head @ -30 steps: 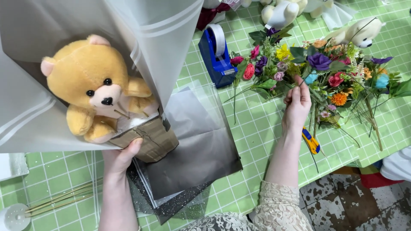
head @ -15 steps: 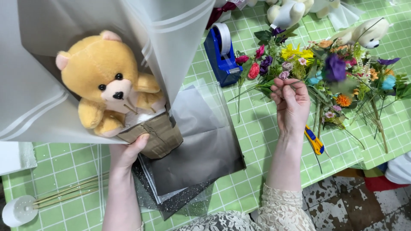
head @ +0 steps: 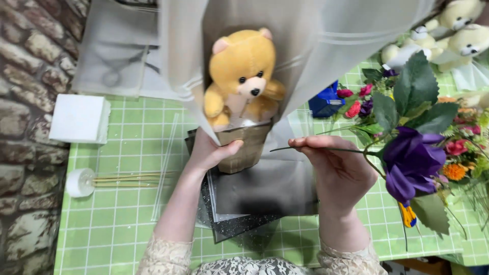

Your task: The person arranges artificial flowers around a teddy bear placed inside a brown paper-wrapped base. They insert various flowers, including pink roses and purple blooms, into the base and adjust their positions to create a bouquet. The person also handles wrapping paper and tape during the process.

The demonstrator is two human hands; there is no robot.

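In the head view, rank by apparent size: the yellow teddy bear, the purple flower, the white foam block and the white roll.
1. Yellow teddy bear
2. Purple flower, head only; held nearer the camera by the right hand, so it may look enlarged
3. White foam block, close to the flower in apparent size
4. White roll, clearly smallest

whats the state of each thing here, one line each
left hand: gripping the brown base under the bear
right hand: pinching the flower's stem
teddy bear: upright inside the translucent wrap
purple flower: lifted off the table, stem sideways
wooden sticks: lying flat
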